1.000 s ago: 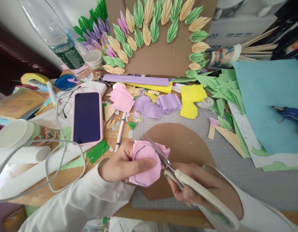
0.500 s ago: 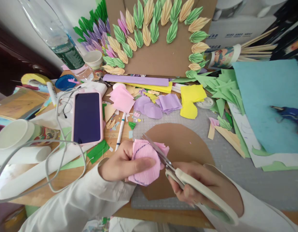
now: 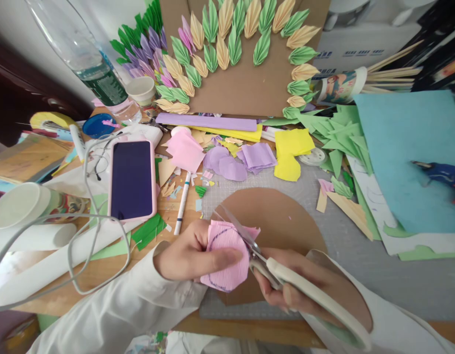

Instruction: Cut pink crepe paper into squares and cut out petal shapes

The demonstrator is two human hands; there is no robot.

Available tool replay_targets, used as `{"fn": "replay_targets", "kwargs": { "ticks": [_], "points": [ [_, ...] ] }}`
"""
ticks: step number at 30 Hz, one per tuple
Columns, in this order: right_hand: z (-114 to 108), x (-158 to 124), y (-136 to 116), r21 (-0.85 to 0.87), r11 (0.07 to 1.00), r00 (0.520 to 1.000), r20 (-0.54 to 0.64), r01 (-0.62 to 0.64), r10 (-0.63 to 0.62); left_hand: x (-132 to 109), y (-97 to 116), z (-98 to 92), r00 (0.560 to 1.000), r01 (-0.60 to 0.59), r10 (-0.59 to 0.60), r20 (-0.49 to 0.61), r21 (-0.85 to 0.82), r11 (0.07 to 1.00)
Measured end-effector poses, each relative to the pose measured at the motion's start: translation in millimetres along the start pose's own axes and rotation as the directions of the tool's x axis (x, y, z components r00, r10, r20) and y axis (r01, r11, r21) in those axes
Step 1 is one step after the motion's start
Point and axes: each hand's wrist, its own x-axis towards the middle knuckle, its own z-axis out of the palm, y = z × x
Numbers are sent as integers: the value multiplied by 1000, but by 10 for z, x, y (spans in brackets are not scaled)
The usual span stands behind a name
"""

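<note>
Pinched in my left hand [image 3: 192, 253] is a piece of pink crepe paper [image 3: 225, 275], with a dark curved line drawn on it and my thumb pressed across its face. My right hand [image 3: 297, 275] is closed round the pale handles of a pair of scissors [image 3: 257, 253]. The scissor blades lie at the paper's upper right edge, close to the drawn line, and a strip of pink sticks out beyond them. Beneath both hands a rounded piece of brown cardboard [image 3: 282, 211] rests on the grey cutting mat [image 3: 360, 275].
A phone [image 3: 132, 179] and a looped cable [image 3: 98, 216] lie to the left, beside a paper cup [image 3: 21, 204]. Purple petals [image 3: 231, 167] and yellow paper [image 3: 292, 147] lie ahead. Behind stands a cardboard panel [image 3: 242, 91] with folded paper leaves. A glue gun [image 3: 441, 172] sits right on blue paper [image 3: 404, 132].
The pink paper has moved slightly down and right in my left hand, and sits deeper between the scissor blades. The pink strip beyond the blades has shifted.
</note>
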Motion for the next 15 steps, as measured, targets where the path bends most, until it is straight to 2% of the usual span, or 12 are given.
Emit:
{"fn": "replay_targets", "kwargs": {
  "ticks": [8,15],
  "points": [
    [-19,-1,0,44,999,1000,-6,-23,23,-5,39,-12,999,41,-41,5,-16,999],
    [0,-3,35,241,970,999,8,-35,34,-25,14,-30,999,28,-29,-14,-34,999]
  ]
}}
